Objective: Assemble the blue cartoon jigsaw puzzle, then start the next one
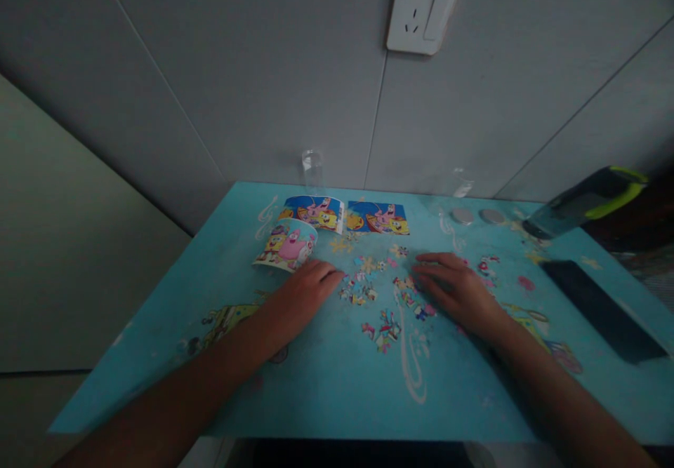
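Note:
Small jigsaw puzzle pieces (387, 328) lie in loose clusters on the blue cartoon-printed table (326, 391). My left hand (310, 289) is by the left cluster of pieces (358, 289), its fingers curled together; anything they pinch is too small to make out. Just beyond it, a curved cartoon picture card (288, 245) stands bowed up from the tabletop. My right hand (456, 289) rests low over the right side, fingers apart, beside another cluster of pieces (415, 303). More pieces (487, 266) lie to its right.
Behind the pieces lie two more picture cards, a curled one (314, 212) and a flat one (378, 217). A clear plastic tube (313, 172) stands at the back edge. Two round lids (463, 216), a tilted bottle (584, 201) and a dark flat slab (603, 310) are on the right.

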### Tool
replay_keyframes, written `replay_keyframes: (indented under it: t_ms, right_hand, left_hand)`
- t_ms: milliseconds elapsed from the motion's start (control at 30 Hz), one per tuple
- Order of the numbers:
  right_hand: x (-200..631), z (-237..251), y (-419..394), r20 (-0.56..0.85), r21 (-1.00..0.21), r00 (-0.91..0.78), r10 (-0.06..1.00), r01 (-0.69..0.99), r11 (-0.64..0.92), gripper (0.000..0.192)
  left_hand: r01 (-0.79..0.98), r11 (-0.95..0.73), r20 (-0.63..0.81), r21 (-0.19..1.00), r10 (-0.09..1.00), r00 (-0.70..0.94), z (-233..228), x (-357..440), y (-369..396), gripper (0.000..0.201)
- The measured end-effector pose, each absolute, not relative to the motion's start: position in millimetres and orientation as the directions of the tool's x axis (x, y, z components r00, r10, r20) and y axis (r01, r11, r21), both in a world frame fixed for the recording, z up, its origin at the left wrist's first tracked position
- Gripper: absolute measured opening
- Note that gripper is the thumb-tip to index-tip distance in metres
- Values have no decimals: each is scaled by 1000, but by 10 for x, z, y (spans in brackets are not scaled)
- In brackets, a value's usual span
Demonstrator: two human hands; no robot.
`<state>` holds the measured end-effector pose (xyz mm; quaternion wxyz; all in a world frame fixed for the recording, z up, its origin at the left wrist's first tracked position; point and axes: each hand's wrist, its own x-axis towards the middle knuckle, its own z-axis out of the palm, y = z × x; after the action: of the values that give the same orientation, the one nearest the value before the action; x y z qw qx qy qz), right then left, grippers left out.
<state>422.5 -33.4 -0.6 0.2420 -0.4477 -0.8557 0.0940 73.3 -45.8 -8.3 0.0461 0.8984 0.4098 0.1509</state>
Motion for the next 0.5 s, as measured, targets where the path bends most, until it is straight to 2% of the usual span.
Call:
replay_keyframes:
  t_ms: [200,400,500]
  right_hand:
    - [4175,-2,-324,292,-340,-557,778,700,628,21]
    - [4191,-12,-324,324,-369,-479,815,729,576,17]
    - [4254,-38,-289,365,-306,-409,836,796,523,18]
  left_hand:
    - [718,-664,260,209,745,614,-91,724,-467,40]
    - [715,-658,269,237,751,603,-103,716,-465,40]
    - [722,-653,259,227,756,602,-101,711,-469,39]
